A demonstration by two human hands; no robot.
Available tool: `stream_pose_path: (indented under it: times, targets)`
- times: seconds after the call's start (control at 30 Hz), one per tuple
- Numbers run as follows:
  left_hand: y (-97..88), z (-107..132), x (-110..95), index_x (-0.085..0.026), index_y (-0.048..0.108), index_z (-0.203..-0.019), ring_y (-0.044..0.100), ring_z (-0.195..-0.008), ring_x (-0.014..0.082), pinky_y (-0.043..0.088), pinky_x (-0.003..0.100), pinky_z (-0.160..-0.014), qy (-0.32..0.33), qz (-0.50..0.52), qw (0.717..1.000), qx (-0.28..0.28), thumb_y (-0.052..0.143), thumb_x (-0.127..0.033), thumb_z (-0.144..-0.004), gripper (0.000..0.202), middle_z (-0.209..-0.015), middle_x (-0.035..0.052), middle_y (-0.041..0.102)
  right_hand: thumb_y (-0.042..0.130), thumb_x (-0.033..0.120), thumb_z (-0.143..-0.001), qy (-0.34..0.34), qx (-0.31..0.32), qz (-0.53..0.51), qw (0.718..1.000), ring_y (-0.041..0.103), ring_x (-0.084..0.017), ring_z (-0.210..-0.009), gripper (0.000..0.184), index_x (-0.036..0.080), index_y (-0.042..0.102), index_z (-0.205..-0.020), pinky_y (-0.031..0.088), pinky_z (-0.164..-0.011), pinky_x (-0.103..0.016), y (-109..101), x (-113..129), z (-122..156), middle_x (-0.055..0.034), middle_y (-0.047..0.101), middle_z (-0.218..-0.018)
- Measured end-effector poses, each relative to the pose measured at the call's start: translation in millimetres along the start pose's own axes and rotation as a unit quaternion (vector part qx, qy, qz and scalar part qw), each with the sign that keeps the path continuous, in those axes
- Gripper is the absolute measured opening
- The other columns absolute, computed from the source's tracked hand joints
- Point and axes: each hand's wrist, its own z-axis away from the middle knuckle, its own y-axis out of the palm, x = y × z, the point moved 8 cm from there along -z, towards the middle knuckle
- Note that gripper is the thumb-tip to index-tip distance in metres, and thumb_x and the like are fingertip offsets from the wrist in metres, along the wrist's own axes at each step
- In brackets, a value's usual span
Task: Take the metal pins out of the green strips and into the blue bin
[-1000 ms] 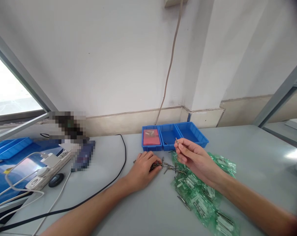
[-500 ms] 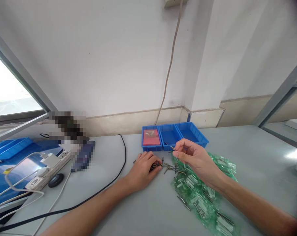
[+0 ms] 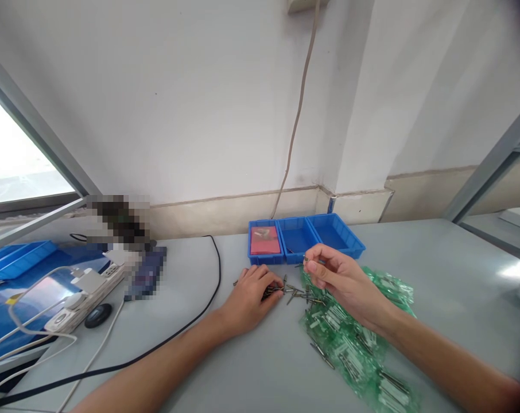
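Tabletop [image 3: 260,367], left hand [image 3: 253,295] curled round pins [image 3: 270,292], right hand [image 3: 344,278] raised, seemingly pinching a pin [image 3: 306,260]

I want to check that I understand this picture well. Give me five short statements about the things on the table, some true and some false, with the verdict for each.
1. The left hand lies over thin metal pieces. True.
2. The red item is in the rightmost blue tray. False: it is in the leftmost tray.
3. The right hand lies flat on the table. False: it is raised, thumb and finger pinching a small piece.
4. Green packets lie nearer the camera than the trays. True.
5. The black oval object is beside the power strip. True.
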Motion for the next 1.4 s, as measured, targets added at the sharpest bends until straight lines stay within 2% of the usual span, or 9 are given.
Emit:
stream_pose_path:
  times: [0.2, 0.63, 0.93, 1.1, 1.3, 1.4]
  targets:
    - [2.0, 0.2, 1.4, -0.025, 0.066, -0.110, 0.060, -0.102, 0.0228, 0.041, 0.038, -0.089, -0.002, -0.005, 1.000, 0.000, 0.063, -0.027, -0.106, 0.006, -0.110, 0.0029, 0.068, 0.075, 0.059, -0.094, 0.018, 0.011, -0.044, 0.999, 0.040, -0.015, -0.066, 0.038, 0.022, 0.068, -0.088, 0.034, -0.063, -0.031, 2.4, -2.6, -0.3, -0.0005, 0.056, -0.082]
    - [2.0, 0.1, 1.2, -0.025, 0.067, -0.112, 0.060, -0.102, 0.0223, 0.042, 0.038, -0.089, 0.003, -0.013, 1.000, 0.001, 0.063, -0.029, -0.106, 0.008, -0.110, 0.0028, 0.067, 0.080, 0.058, -0.090, 0.040, -0.014, -0.100, 0.994, 0.037, -0.013, -0.063, 0.040, 0.021, 0.067, -0.082, 0.034, -0.060, -0.030, 2.6, -2.5, -2.9, 0.0008, 0.049, -0.079]
    - [0.3, -1.2, 0.4, -0.024, 0.066, -0.110, 0.060, -0.101, 0.0221, 0.040, 0.037, -0.088, 0.000, -0.005, 1.000, 0.000, 0.065, -0.025, -0.105, 0.005, -0.110, 0.0016, 0.067, 0.083, 0.052, -0.089, 0.029, -0.017, -0.091, 0.995, 0.039, -0.012, -0.064, 0.033, 0.025, 0.069, -0.100, 0.032, -0.062, -0.030, 0.4, -4.9, -3.2, 0.0019, 0.055, -0.085]
    - [1.0, -0.5, 0.5, -0.025, 0.066, -0.110, 0.059, -0.101, 0.0223, 0.039, 0.038, -0.089, 0.003, 0.003, 1.000, 0.001, 0.064, -0.025, -0.106, 0.005, -0.110, 0.0017, 0.067, 0.082, 0.053, -0.090, 0.022, -0.017, -0.044, 0.999, 0.041, -0.014, -0.064, 0.033, 0.025, 0.065, -0.097, 0.031, -0.064, -0.031, -0.6, -4.0, -1.2, 0.0043, 0.051, -0.073]
    - [1.4, 1.1, 0.7, -0.025, 0.066, -0.111, 0.059, -0.101, 0.0221, 0.039, 0.037, -0.089, -0.001, 0.002, 1.000, 0.002, 0.065, -0.025, -0.105, 0.006, -0.110, 0.0015, 0.067, 0.080, 0.053, -0.091, 0.016, -0.015, -0.007, 1.000, 0.043, -0.014, -0.065, 0.031, 0.026, 0.066, -0.096, 0.031, -0.065, -0.031, -2.0, -3.4, -0.7, 0.0044, 0.050, -0.072]
    - [1.0, 0.2, 0.6, -0.025, 0.066, -0.111, 0.059, -0.102, 0.0222, 0.039, 0.037, -0.088, -0.001, 0.001, 1.000, 0.002, 0.065, -0.024, -0.105, 0.006, -0.111, 0.0015, 0.067, 0.083, 0.052, -0.089, 0.007, -0.017, -0.004, 1.000, 0.042, -0.013, -0.064, 0.032, 0.025, 0.067, -0.093, 0.031, -0.064, -0.030, -2.7, -2.1, -1.2, 0.0037, 0.050, -0.078]
